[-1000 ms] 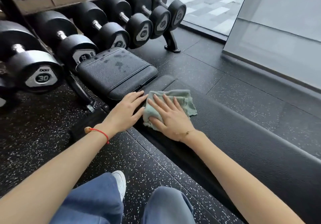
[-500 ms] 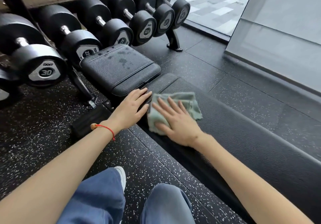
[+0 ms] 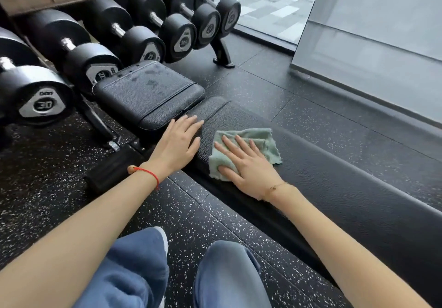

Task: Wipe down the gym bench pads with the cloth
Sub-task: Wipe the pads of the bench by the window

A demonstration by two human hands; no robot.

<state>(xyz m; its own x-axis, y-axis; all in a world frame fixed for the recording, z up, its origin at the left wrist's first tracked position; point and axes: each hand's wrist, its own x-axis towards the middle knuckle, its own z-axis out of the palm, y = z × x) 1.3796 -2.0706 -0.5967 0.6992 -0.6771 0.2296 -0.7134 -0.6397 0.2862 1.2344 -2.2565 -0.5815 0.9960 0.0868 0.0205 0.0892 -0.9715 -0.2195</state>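
A long black bench pad (image 3: 334, 176) runs from the centre to the lower right. A smaller black seat pad (image 3: 148, 95), with damp blotches on top, lies at its far end. My right hand (image 3: 248, 164) presses a pale green cloth (image 3: 263, 144) flat on the long pad with straight, spread fingers. My left hand (image 3: 178, 141) rests flat on the near end of the long pad, next to the gap between the two pads, fingers straight and holding nothing.
A rack of black dumbbells (image 3: 93, 61) stands close behind the seat pad on the left, its foot (image 3: 222, 54) on the speckled rubber floor (image 3: 47, 188). A glass wall (image 3: 370, 44) rises at right. My knees in blue trousers (image 3: 167, 272) sit below.
My right hand has slid the cloth along the long pad to the right, away from my left hand. The left hand stays resting at the pad's end.
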